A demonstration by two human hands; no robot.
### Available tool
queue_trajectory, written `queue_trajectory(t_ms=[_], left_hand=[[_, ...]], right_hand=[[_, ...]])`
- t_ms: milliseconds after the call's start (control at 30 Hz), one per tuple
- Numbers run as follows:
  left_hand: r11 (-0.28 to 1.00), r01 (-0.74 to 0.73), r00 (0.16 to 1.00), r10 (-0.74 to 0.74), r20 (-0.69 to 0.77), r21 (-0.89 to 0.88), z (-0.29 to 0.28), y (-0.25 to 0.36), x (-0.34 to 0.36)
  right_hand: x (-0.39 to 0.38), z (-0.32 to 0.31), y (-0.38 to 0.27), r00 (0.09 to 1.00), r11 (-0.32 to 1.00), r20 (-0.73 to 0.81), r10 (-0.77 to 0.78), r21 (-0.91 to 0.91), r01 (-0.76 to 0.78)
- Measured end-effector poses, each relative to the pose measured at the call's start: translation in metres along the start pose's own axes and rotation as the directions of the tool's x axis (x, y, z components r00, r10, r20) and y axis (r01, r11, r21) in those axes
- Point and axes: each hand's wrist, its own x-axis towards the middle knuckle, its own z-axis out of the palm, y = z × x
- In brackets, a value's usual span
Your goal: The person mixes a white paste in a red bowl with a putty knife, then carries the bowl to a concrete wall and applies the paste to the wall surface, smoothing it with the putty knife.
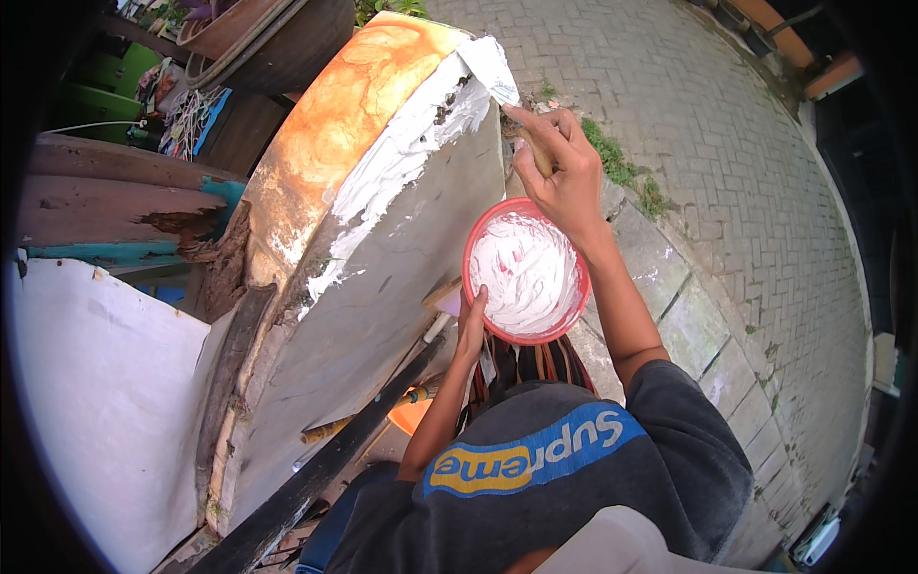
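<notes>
Dark shirt (583, 502), lettered blue-yellow band (535, 454). Left hand (470, 327): grip half-curled on red bowl (467, 275) of white paste (526, 273), thumb over rim. Right hand (566, 177): grip closed round scraper (491, 69), faintly marked blade at smeared wall's (430, 210) far corner.

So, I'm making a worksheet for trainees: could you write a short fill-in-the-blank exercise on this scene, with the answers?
1. The left hand holds a bowl whose colour is ____.
2. The paste inside the bowl is ____ in colour.
3. The right hand grips the putty knife by its ____.
4. The paved ground lies on the picture's ____ side.

Missing words: red; white; handle; right.
</notes>
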Motion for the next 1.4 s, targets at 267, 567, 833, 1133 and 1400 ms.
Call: queue_trajectory(t_ms=[267,567,833,1133,1400], left_hand=[[0.997,-0.065,0.998,0.065,-0.015,-0.030,0.004,-0.007,0.004],[0.999,-0.049,0.999,0.049,0.005,0.003,0.006,0.005,0.000],[0.996,-0.081,0.996,0.080,-0.033,-0.039,0.008,-0.003,0.003],[0.998,0.015,1.000,-0.014,0.017,-0.058,0.005,0.012,-0.005],[0.999,0.016,1.000,-0.015,0.003,-0.042,0.005,0.008,-0.005]], right_hand=[[0.010,-0.015,-0.011,0.997,0.969,0.062,-0.043,-0.239,0.057],[0.013,-0.019,-0.006,0.994,0.975,0.092,-0.064,-0.208,0.082],[0.017,-0.017,-0.001,0.998,0.987,0.059,0.021,-0.160,-0.011],[0.018,-0.013,0.003,0.999,0.982,0.019,0.036,-0.188,-0.032],[0.014,-0.012,0.008,0.973,0.975,0.075,0.219,0.012,-0.220]])
